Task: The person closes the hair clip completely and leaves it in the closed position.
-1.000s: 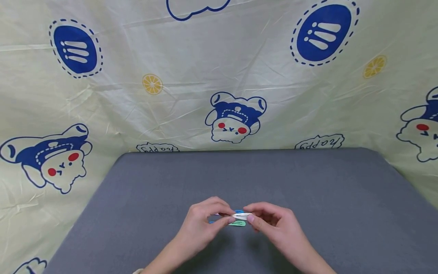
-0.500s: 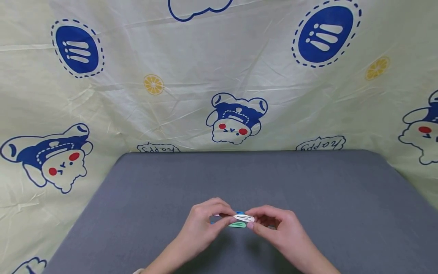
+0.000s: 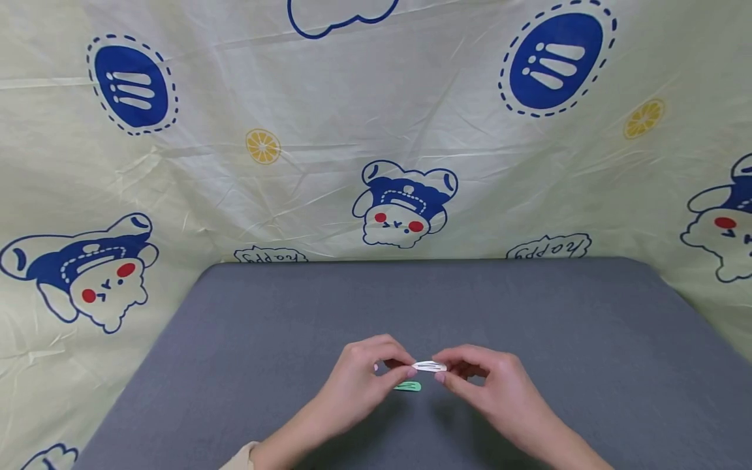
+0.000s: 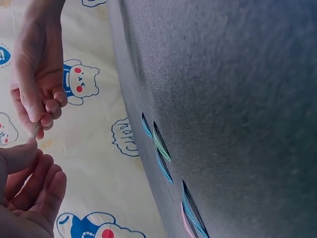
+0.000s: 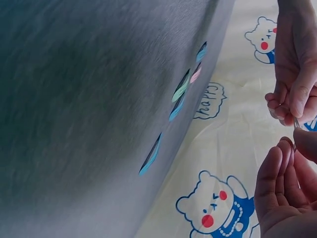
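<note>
A white snap hair clip (image 3: 429, 366) is held level above the table between both hands. My left hand (image 3: 370, 372) pinches its left end between thumb and fingertips. At the other end, the thumb and fingers of my right hand (image 3: 490, 378) pinch it. Both wrist views show the clip edge-on, as a thin sliver. Beneath the hands lies a green hair clip (image 3: 409, 386); its left part is hidden by the left hand. Seen from the left wrist, a pink hair clip (image 4: 186, 221) and several blue ones, such as this blue hair clip (image 4: 164, 167), lie nearby.
The clips rest on a dark grey cloth-covered table (image 3: 264, 313). Behind and around it hangs a pale curtain (image 3: 329, 85) printed with blue cartoon bears, badges and orange slices.
Both hands have moved slightly right and away with the white clip between them. The clip tilted its flat face toward me half a second ago and now lies flatter.
</note>
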`<state>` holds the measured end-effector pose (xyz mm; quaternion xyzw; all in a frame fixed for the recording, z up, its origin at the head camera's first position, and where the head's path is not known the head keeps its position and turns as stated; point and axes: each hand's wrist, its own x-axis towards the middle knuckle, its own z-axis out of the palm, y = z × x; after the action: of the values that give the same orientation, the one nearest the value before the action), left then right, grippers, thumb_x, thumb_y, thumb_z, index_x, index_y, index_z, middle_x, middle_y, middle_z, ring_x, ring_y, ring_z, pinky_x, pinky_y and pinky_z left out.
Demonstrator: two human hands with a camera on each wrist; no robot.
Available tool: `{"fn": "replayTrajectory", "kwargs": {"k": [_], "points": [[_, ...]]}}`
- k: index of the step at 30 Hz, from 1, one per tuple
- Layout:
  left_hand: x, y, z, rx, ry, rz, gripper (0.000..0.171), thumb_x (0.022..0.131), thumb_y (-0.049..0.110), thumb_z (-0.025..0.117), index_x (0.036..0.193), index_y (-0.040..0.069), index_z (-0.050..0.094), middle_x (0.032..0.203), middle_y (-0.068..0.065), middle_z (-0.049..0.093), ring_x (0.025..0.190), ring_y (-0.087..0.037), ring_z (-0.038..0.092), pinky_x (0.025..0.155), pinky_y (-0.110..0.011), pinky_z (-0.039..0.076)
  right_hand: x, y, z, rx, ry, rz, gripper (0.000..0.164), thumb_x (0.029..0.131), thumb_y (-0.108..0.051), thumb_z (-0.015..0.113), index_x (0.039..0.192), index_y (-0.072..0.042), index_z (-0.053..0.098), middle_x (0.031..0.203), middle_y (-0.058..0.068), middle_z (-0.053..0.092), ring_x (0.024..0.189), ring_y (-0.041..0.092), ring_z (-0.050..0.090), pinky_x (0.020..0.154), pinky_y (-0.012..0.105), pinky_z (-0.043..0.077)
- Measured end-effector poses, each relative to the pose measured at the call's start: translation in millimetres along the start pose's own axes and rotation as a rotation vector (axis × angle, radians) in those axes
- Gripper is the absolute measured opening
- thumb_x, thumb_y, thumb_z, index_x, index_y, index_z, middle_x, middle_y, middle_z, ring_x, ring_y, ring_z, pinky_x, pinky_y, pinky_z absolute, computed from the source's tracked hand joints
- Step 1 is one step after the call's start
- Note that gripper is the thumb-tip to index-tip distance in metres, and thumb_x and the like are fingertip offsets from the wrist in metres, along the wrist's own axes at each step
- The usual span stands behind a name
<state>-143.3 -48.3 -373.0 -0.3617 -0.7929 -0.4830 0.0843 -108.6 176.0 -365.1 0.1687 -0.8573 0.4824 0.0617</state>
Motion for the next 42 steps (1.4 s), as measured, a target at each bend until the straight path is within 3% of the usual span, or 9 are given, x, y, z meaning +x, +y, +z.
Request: {"fn": "replayTrajectory", "kwargs": {"k": [4, 10, 22, 27, 35, 42], "points": [[7.5, 0.3, 1.0, -0.033, -0.06, -0.039, 0.005, 0.086, 0.015, 0.077, 0.09, 0.015, 0.076, 0.085, 0.014, 0.064, 0.08, 0.0, 0.06, 0.067, -0.021, 0.051, 2.3, 5.8, -7.4, -0.009, -0.021, -0.01, 0.013, 0.087, -0.026, 0.076, 0.1, -0.026, 0.072, 0.086, -0.006, 0.07, 0.074, 0.01, 0.064, 0.063, 0.029, 0.053], [19.5, -3.5, 6.8, -0.046, -0.152, -0.028, 0.004, 0.087, 0.008, 0.076, 0.09, 0.01, 0.076, 0.084, 0.012, 0.063, 0.079, 0.002, 0.059, 0.072, -0.019, 0.051, 2.5, 16.5, -17.9, -0.025, -0.061, -0.021, 0.012, 0.089, -0.025, 0.075, 0.1, -0.025, 0.072, 0.089, -0.005, 0.07, 0.077, 0.01, 0.064, 0.067, 0.03, 0.054], [29.8, -13.4, 25.0, 0.029, -0.285, -0.081, 0.005, 0.086, 0.005, 0.075, 0.088, 0.01, 0.074, 0.079, 0.014, 0.059, 0.07, 0.004, 0.054, 0.064, -0.015, 0.049, 3.5, 34.1, -27.9, -0.117, -0.133, -0.054, 0.01, 0.089, -0.024, 0.075, 0.098, -0.028, 0.073, 0.089, -0.008, 0.068, 0.075, 0.007, 0.06, 0.069, 0.027, 0.052], [31.0, -19.5, 34.2, 0.064, -0.306, -0.088, 0.006, 0.086, 0.006, 0.075, 0.086, 0.011, 0.073, 0.077, 0.014, 0.058, 0.069, 0.004, 0.053, 0.063, -0.014, 0.047, 4.5, 44.5, -29.3, -0.147, -0.144, -0.053, 0.01, 0.087, -0.023, 0.076, 0.096, -0.027, 0.074, 0.087, -0.015, 0.065, 0.075, 0.006, 0.059, 0.068, 0.027, 0.051], [27.7, -28.2, 44.6, 0.03, -0.305, -0.153, 0.006, 0.085, 0.006, 0.076, 0.083, 0.011, 0.073, 0.074, 0.015, 0.057, 0.067, 0.004, 0.053, 0.062, -0.015, 0.047, 5.4, 53.6, -29.5, -0.112, -0.195, 0.024, 0.009, 0.087, -0.025, 0.076, 0.095, -0.022, 0.075, 0.084, -0.012, 0.065, 0.074, 0.007, 0.059, 0.065, 0.026, 0.051], [28.1, -32.7, 49.4, 0.083, -0.327, -0.147, 0.007, 0.085, 0.007, 0.076, 0.082, 0.012, 0.073, 0.074, 0.015, 0.056, 0.067, 0.003, 0.052, 0.061, -0.014, 0.045, 8.1, 56.8, -28.9, -0.125, -0.24, 0.054, 0.009, 0.087, -0.025, 0.076, 0.095, -0.02, 0.075, 0.083, -0.012, 0.065, 0.073, 0.005, 0.059, 0.064, 0.025, 0.05]]}}
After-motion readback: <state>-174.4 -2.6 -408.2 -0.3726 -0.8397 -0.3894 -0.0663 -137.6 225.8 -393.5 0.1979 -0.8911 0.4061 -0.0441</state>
